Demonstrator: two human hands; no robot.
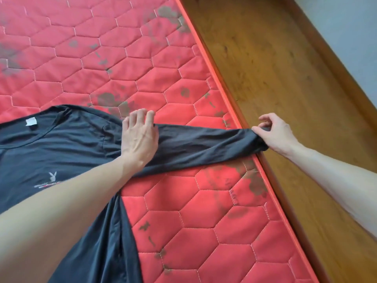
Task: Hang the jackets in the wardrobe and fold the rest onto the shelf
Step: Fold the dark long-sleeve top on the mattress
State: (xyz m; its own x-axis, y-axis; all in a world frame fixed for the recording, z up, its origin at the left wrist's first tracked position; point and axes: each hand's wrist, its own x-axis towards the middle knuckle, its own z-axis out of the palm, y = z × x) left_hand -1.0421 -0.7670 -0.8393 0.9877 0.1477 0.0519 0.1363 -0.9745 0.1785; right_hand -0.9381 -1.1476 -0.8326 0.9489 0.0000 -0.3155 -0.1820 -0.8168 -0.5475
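Far left: dark long-sleeved shirt (67, 144) lies front-up on the red quilted mattress (126, 58), neckline w/ a small white tag (31, 121) toward the top left, a small white rabbit logo (52, 176) w/ a line of print under it on the chest. Shirt body runs down to the bottom edge of the view, partly under the left forearm. Moving right, left hand (140, 137) rests palm-down on the shirt at the shoulder seam, where the sleeve starts; fingers bent at the top edge of the fabric and seem to press it to the mattress, but can't tell if they actually grip any cloth. From there the sleeve (204, 144) stretches out taut to the right across the mattress, reaching its orange piped edge. Right hand (273, 133) pinches the cuff end betw. thumb and fingertips, cloth bunched under the palm, just past the mattress edge. Mattress has hexagon stitching and scattered grey-brown floral marks. Right of it, a wooden bed frame (285, 78) w/ a raised outer rim, then a pale wall (350, 27) in the top right corner.
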